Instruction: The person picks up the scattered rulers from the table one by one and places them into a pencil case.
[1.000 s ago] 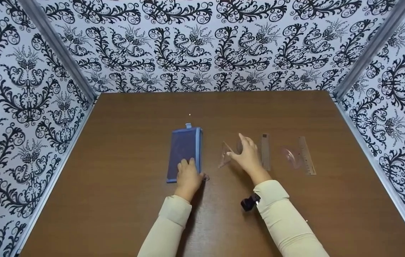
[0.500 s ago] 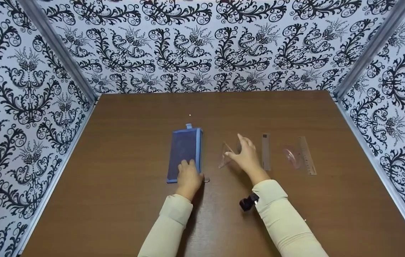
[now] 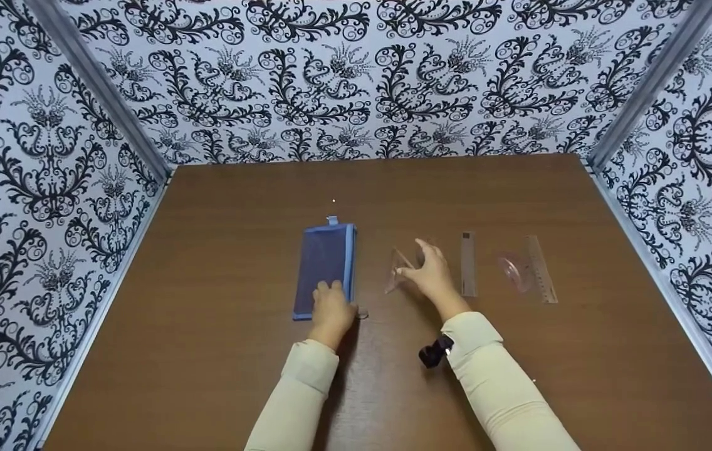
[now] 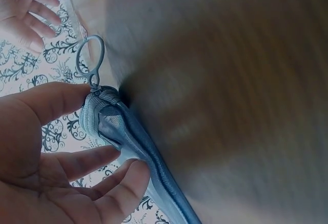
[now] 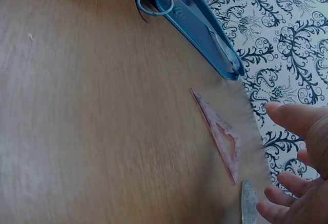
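A blue zip pouch (image 3: 323, 257) with a mesh-like face lies on the table left of centre. My left hand (image 3: 332, 310) grips its near right corner, thumb by the zip end and fingers on the other side. A ring-shaped zip pull (image 4: 102, 55) sticks out beside that thumb. To the right, my right hand (image 3: 431, 272) hovers with thumb and fingers spread, holding nothing. Beneath its thumb side lies a clear pinkish set square (image 5: 210, 112), apart from the hand. A clear piece with a curved edge (image 5: 248, 203) is partly hidden by the right fingers.
Right of the right hand lie a clear ruler (image 3: 468, 263), a pinkish protractor (image 3: 514, 270) and another clear ruler (image 3: 541, 269). The brown table (image 3: 237, 376) is bounded by patterned walls (image 3: 331, 81) at the back and both sides.
My right hand has shifted very slightly to the left over the set square. The left hand and the pouch stay in place.
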### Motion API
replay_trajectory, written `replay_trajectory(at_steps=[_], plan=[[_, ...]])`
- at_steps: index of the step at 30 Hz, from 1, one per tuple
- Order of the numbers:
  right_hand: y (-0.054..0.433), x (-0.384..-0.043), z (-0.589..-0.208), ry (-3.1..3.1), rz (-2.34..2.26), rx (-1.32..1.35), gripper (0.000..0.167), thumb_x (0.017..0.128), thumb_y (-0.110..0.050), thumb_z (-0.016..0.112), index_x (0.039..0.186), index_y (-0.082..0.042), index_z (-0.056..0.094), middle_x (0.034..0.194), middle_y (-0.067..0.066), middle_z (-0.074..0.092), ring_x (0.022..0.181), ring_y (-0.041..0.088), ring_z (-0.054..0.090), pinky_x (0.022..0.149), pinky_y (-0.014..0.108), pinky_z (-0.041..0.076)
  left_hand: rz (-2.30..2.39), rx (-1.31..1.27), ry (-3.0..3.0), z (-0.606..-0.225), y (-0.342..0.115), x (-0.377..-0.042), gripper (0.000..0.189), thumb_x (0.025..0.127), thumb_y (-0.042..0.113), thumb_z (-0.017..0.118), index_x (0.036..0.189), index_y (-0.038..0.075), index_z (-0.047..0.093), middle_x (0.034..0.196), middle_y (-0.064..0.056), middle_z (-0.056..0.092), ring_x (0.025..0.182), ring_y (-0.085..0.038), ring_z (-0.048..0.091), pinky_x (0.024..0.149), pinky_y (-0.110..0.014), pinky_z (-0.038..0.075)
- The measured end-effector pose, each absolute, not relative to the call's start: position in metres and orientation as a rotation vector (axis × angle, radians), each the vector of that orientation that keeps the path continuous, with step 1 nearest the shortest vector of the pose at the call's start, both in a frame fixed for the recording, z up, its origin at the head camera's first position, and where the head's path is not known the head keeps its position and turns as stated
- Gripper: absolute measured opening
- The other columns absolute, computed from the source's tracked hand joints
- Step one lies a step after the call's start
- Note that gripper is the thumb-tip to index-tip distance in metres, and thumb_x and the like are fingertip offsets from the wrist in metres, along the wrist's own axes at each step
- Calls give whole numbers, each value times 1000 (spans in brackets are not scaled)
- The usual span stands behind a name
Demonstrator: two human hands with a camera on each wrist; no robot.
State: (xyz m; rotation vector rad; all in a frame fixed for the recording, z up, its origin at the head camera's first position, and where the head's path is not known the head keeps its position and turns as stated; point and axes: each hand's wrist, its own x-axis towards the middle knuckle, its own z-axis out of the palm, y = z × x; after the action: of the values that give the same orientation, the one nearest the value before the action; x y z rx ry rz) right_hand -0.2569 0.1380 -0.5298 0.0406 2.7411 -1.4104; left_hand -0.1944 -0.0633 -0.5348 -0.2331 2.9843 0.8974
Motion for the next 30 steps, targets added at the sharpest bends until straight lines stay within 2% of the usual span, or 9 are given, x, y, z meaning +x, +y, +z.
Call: replay_trajectory(at_steps=[5,16,21,26,30], plan=[[136,-257,-531,2706,-1456,62,79,80,-13,78,146,-1,37,148,26,33,136,43,33,109,52,30,905,-234,2955,-534,-64,-196,56,82,16,74,128,-8,53,124,-28,47,116,-42,46,96,-45,45],[131,-262,-539,2812,-1371,76,74,75,-16,82,139,0,47,136,26,49,130,41,39,108,53,30,932,-270,2963,-536,-64,-196,52,80,16,74,123,-7,55,118,-28,49,112,-43,47,93,-47,46],[129,-264,-541,2838,-1330,82,72,74,-17,82,137,-1,50,134,24,53,132,42,38,108,54,27,947,-287,2966,-538,-64,-197,50,80,16,73,121,-7,56,117,-27,50,111,-42,49,93,-47,46],[126,-265,-545,2898,-1265,49,68,73,-17,82,133,1,53,127,25,57,127,43,44,107,55,28,977,-312,2951,-538,-65,-197,49,81,17,73,121,-6,56,117,-26,50,111,-41,49,94,-47,45],[126,-264,-548,2870,-1284,53,67,75,-15,82,133,3,53,130,26,54,127,42,45,108,52,30,1016,-330,2913,-538,-66,-196,52,82,19,72,125,-6,55,121,-26,49,113,-41,47,96,-47,44]])
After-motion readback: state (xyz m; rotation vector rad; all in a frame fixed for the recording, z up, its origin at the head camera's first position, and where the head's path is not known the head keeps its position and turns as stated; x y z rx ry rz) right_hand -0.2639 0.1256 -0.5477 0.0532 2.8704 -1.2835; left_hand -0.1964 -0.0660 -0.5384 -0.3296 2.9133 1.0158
